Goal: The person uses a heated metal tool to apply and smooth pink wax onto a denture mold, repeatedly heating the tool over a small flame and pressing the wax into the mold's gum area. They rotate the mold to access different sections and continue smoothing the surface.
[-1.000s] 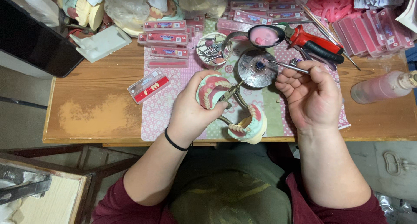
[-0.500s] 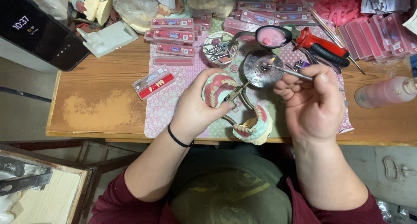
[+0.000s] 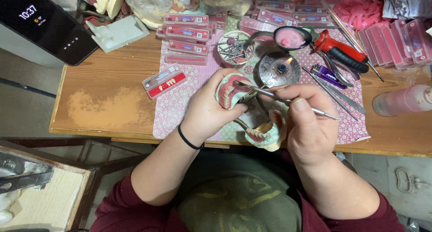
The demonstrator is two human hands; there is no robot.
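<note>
Pink-gummed denture (image 3: 230, 93) cupped in left hand (image 3: 208, 111), right hand (image 3: 310, 119) pinching metal tool (image 3: 288, 100)

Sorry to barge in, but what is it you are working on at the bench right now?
A person seated at a wooden table is working on a set of denture models. The left hand holds the upper denture model, pink with white teeth, tilted open. The right hand holds a thin metal instrument like a pen, its tip at the upper model. The lower model hangs beside the right hand. A small burner is lit just behind, and trays of spare teeth lie along the back.
</note>
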